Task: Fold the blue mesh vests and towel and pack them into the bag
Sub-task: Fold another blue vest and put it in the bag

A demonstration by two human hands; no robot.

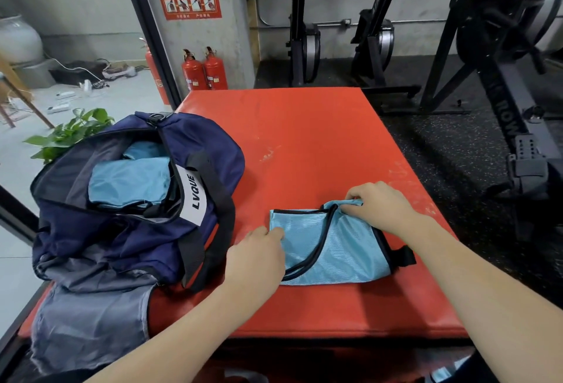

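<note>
Lying across the red worktop (304, 145), the half-folded vest (335, 248) runs its long axis left to right, directly under both hands and just right of the bag (122, 230). The left hand (256, 257) grips the vest's left edge, fingers curled over the fabric; the right hand (380, 209) pinches the far right corner near the black trim. The bag gapes open with blue folded pieces (131, 181) already inside, so the left hand is the nearer one for carrying across. Whether the towel is among those pieces is hard to tell, and the bag's near end droops off the worktop edge.
</note>
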